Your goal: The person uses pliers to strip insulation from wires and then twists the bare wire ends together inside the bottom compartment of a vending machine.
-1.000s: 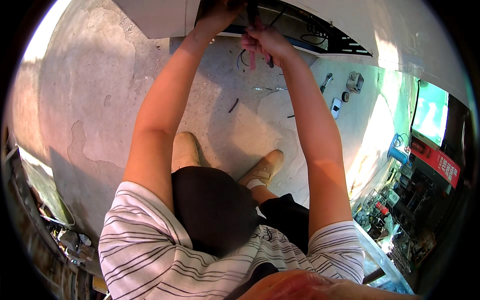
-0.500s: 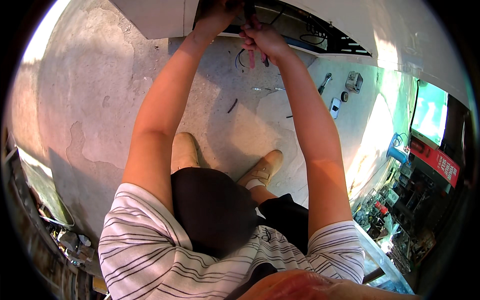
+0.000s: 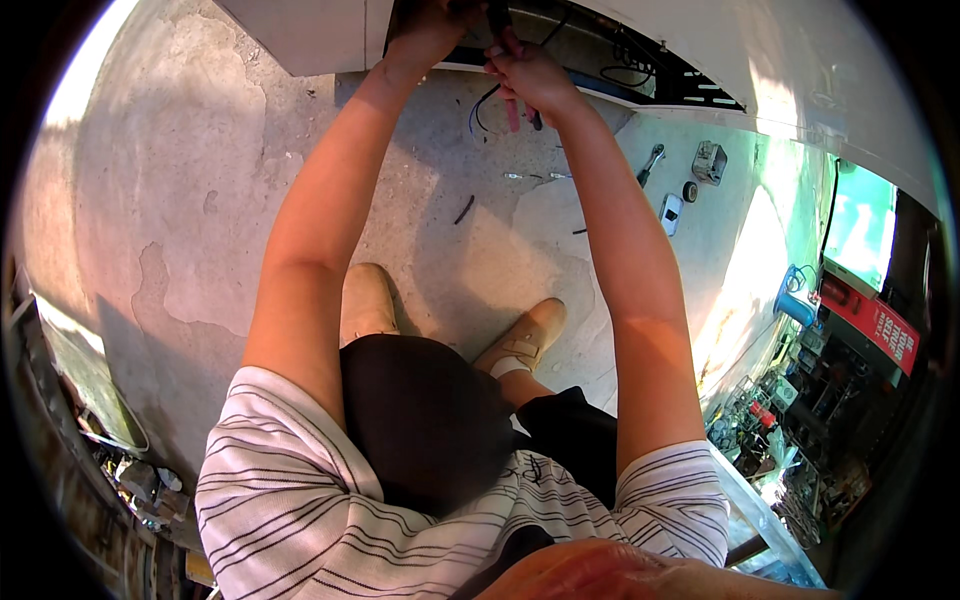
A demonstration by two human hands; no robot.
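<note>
Left hand: my left hand (image 3: 425, 35) is up inside the dark opening (image 3: 590, 50) of the white cabinet (image 3: 300, 30); the fingers curl around something in there, but I cannot tell what, or how tightly.

Right hand: my right hand (image 3: 525, 75) is closed around a pair of pliers with pink handles (image 3: 515, 110), the handles poking out below my palm, the nose hidden among the wiring.

Wires: black wires (image 3: 482, 105) loop down from the opening's lower edge, just beside my right wrist; more cable (image 3: 625, 55) runs along inside the slot.

Floor: concrete floor (image 3: 180, 200) below me, with a wrench (image 3: 648, 165), a small metal part (image 3: 708, 160) and a white handset (image 3: 670, 212) lying well apart from my hands (all out of easy reach from here).

Doing it well: I judge the job wants a steady squeeze on the handles, the left hand pinning the wire so it cannot twist, and the loose loops kept clear of the jaws.

Stance: both feet (image 3: 525, 335) planted, arms stretched high, so I should not lean further.
</note>
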